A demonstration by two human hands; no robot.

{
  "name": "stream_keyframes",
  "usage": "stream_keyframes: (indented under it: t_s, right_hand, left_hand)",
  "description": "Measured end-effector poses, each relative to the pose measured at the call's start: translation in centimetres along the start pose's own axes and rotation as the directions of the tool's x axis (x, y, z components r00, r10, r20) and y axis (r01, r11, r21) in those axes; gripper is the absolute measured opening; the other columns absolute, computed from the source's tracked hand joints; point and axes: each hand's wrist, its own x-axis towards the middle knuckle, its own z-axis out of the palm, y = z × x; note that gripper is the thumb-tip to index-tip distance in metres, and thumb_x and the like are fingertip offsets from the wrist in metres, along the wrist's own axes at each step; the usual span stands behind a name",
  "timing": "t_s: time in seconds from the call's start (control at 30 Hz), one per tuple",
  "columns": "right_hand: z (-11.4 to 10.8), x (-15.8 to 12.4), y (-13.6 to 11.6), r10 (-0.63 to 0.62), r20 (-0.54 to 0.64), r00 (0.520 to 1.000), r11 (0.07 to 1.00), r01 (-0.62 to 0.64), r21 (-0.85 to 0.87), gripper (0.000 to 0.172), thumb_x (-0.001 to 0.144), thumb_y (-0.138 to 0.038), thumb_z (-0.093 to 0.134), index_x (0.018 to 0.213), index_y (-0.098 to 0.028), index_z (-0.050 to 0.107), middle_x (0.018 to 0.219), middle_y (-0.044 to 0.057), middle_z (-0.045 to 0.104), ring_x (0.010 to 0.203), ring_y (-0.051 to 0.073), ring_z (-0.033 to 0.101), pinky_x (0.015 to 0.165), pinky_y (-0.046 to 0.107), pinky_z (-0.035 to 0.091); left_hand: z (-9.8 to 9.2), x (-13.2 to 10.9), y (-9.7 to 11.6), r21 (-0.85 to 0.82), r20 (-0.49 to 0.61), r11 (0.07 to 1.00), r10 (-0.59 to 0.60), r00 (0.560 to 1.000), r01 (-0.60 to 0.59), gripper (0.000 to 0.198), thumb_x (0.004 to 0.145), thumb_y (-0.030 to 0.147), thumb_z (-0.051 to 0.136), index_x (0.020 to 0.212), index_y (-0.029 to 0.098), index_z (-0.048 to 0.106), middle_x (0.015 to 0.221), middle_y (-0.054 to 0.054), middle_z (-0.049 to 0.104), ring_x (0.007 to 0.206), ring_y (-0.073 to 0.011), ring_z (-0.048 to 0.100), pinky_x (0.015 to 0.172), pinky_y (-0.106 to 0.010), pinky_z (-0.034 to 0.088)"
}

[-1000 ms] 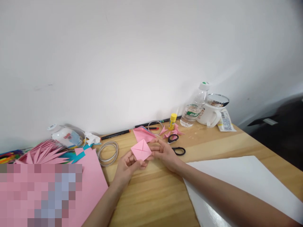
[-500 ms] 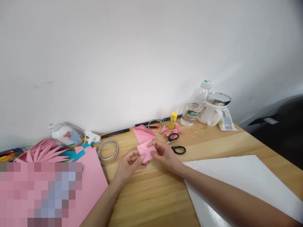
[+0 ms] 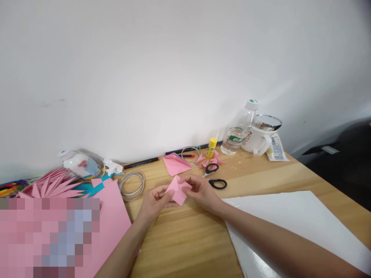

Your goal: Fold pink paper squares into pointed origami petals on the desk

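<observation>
**A:** What do the person's hands have hold of?

**B:** Both are on one folded pink paper [image 3: 178,190], a small piece with a corner standing up between the two sets of fingers. The left hand [image 3: 155,200] pinches its left edge, thumb and fingers closed on the paper. The right hand [image 3: 203,191] grips the right side, with its fingertips pressed together on a flap.

**A:** Is the paper lying on the table [image 3: 188,239]?

**B:** It is low over the wood. Whether its lower tip touches the top cannot be told.

**A:** What lies near the fingers?

**B:** Just beyond the right fingertips is a pair of black-handled scissors [image 3: 214,175], close but apart from them. Straight ahead of both hands is a stack of pink squares [image 3: 174,164], and a few small pink folded bits [image 3: 207,161] lie to the right of it. A coil of pale wire [image 3: 131,185] sits just beyond and to the left of the left fingers.

**A:** And farther out?

**B:** A large pink sheet [image 3: 113,220] lies left of the left wrist. A big white sheet [image 3: 290,216] is under the right forearm. Well beyond the right fingers, by the wall, stand a yellow glue stick [image 3: 212,146], a water bottle [image 3: 239,133] and a white mug [image 3: 261,137]. Dark pens [image 3: 142,163] lie along the wall beyond the left fingers. Far to their left is a fan of pink pointed pieces [image 3: 52,185].
</observation>
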Motion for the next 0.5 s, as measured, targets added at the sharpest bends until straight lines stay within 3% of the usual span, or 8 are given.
stream_keyframes:
  t_s: [0.1,0.2,0.37,0.5]
  right_hand:
    - [0.09,-0.18,-0.12,-0.036,0.018,0.999,0.995,0.038,-0.092,0.017,0.072,-0.015,0.053,0.088,-0.019,0.059,0.076,0.001,0.059,0.066,0.013,0.052,0.059,0.024,0.041]
    - [0.07,-0.11,-0.02,-0.081,-0.016,0.997,0.992,0.079,-0.098,0.017,0.072,-0.015,0.056,0.088,-0.02,0.06,0.085,0.003,0.06,0.077,0.016,0.054,0.067,0.026,0.042]
    - [-0.11,0.11,0.2,0.013,-0.058,0.998,1.0,-0.014,-0.016,0.019,0.075,-0.021,0.056,0.094,-0.019,0.059,0.086,0.004,0.061,0.073,0.015,0.056,0.064,0.027,0.044]
    - [0.17,-0.16,0.04,0.017,-0.027,0.999,0.993,-0.02,-0.116,0.018,0.075,-0.02,0.055,0.093,-0.02,0.06,0.08,0.002,0.061,0.065,0.014,0.054,0.06,0.026,0.044]
  left_hand:
    - [0.02,0.06,0.01,-0.009,-0.005,1.0,0.008,1.0,-0.008,0.029,0.069,0.034,0.065,0.088,0.012,0.066,0.08,-0.008,0.071,0.071,-0.0205,0.065,0.063,-0.03,0.052]
    - [0.0,0.09,-0.1,-0.021,-0.046,1.0,0.019,0.999,-0.02,0.024,0.068,0.033,0.066,0.079,0.012,0.068,0.071,-0.006,0.07,0.065,-0.0186,0.063,0.061,-0.029,0.051]
    - [0.24,-0.09,0.21,0.037,0.008,0.999,-0.014,1.0,0.014,0.026,0.065,0.036,0.068,0.079,0.014,0.067,0.071,-0.003,0.068,0.063,-0.0165,0.06,0.058,-0.026,0.048]
    - [0.27,-0.15,0.56,0.204,-0.016,0.979,0.027,1.0,-0.023,0.026,0.068,0.039,0.064,0.058,0.015,0.063,0.044,0.005,0.053,0.04,-0.0072,0.044,0.042,-0.018,0.034]
